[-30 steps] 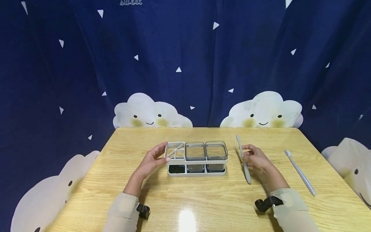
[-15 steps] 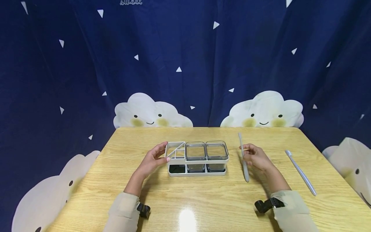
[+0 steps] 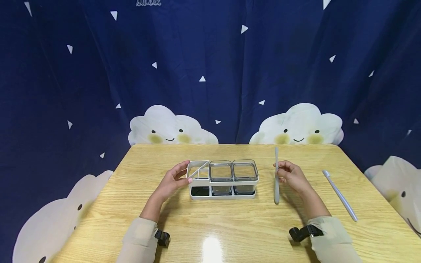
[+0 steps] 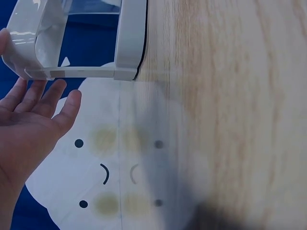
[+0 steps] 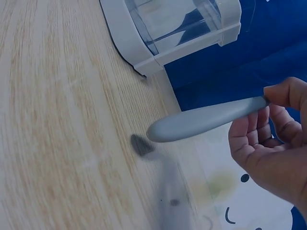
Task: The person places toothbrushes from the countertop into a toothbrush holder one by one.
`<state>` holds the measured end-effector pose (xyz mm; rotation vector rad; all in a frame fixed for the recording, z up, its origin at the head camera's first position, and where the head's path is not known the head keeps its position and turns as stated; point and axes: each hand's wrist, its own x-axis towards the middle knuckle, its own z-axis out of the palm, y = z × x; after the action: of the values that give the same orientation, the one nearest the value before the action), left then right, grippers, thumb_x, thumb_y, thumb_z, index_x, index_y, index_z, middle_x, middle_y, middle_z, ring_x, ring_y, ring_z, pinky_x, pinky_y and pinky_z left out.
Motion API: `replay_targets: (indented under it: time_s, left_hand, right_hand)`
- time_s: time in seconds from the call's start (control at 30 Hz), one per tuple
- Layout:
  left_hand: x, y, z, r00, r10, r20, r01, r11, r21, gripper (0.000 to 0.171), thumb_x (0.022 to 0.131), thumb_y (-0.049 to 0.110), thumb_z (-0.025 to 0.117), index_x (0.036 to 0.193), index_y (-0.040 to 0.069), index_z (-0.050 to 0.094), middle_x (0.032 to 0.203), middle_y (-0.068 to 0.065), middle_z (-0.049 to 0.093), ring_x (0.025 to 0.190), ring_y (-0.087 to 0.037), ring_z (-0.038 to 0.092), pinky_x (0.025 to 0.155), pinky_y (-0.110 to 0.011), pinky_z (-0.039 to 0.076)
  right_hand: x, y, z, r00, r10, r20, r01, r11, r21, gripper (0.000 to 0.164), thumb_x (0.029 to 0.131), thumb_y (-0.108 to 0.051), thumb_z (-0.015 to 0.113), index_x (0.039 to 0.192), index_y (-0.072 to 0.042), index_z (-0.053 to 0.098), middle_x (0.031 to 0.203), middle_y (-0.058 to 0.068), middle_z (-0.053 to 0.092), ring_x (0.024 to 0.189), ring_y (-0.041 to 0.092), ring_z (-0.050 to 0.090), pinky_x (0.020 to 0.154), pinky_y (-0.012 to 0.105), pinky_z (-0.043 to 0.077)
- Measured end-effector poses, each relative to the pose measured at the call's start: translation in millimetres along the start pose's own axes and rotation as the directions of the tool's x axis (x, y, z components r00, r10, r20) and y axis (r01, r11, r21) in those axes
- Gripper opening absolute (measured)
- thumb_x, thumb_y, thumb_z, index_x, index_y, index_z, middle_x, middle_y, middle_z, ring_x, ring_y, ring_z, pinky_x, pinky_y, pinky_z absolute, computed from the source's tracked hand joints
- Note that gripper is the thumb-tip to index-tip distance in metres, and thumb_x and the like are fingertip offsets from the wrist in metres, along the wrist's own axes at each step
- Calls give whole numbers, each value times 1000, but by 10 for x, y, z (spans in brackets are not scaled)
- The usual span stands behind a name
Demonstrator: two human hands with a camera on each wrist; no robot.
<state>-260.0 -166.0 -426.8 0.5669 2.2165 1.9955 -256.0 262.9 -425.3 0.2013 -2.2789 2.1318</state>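
Note:
At the left end of a white toothbrush holder point(image 3: 201, 182), my left hand point(image 3: 172, 180) grips its upper frame, thumb on the front and fingers round the side. The left wrist view shows the holder's end frame point(image 4: 91, 72) between thumb and fingers. Two clear square cups point(image 3: 221, 171) sit in the holder's middle and right slots; the left part has an open divided top. To the right, my right hand point(image 3: 291, 177) pinches a grey toothbrush point(image 3: 276, 190) between thumb and fingers. Its thick handle point(image 5: 206, 120) points toward the table in the right wrist view.
A second toothbrush, light blue-grey point(image 3: 340, 195), lies slanted on the wooden table point(image 3: 243, 230) to the right of my right hand. Behind the table hangs a dark blue curtain point(image 3: 184, 47) with white triangles and clouds.
The grey toothbrush has turned from slanted to nearly upright in the head view, with my right hand shifting slightly. My left hand and the holder have stayed in place.

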Motion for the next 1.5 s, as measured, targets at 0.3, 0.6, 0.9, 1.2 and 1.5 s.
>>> replay_targets:
  time_s: [0.3, 0.6, 0.9, 1.2, 1.5]
  left_hand:
    - [-12, -5, 2, 1000, 2, 1, -2, 1000, 7, 68, 83, 1, 66, 143, 2, 33, 140, -21, 37, 127, -40, 34, 97, -42, 38]
    - [-3, -26, 9, 1000, 15, -8, -15, 1000, 9, 68, 82, 2, 68, 141, 1, 35, 138, -20, 41, 126, -41, 36, 96, -40, 40]
    - [-21, -7, 8, 1000, 15, 1, -15, 1000, -17, 66, 83, 0, 66, 141, 1, 35, 138, -22, 39, 126, -43, 33, 97, -41, 39]
    - [-39, 97, 24, 1000, 0, 11, 0, 1000, -29, 66, 83, -4, 64, 141, -3, 32, 139, -24, 37, 127, -42, 33, 97, -43, 38]
    - [-29, 79, 20, 1000, -2, 8, 3, 999, -37, 66, 83, -4, 64, 141, -3, 32, 138, -24, 39, 126, -43, 34, 96, -40, 39]
  right_hand:
    - [3, -6, 25, 999, -39, 19, 40, 999, -16, 13, 89, 3, 50, 99, -1, 54, 89, 9, 49, 75, 14, 49, 64, 25, 47]
    - [-6, -40, 55, 996, -73, 54, 75, 997, -37, 12, 90, 3, 49, 101, -1, 53, 89, 12, 47, 77, 15, 48, 67, 28, 47]
    - [-30, -117, 100, 987, -140, 76, 139, 990, 16, 17, 90, 5, 49, 96, -8, 57, 84, 6, 49, 75, 14, 49, 64, 26, 48]
    - [-21, -180, 157, 979, -192, 70, 184, 977, 106, 23, 88, 11, 48, 93, -9, 59, 82, 4, 48, 74, 12, 47, 64, 22, 47]
    - [-14, -241, 203, 972, -222, 72, 223, 975, 4, 15, 89, 7, 50, 93, -6, 58, 81, 5, 50, 72, 12, 49, 61, 23, 47]
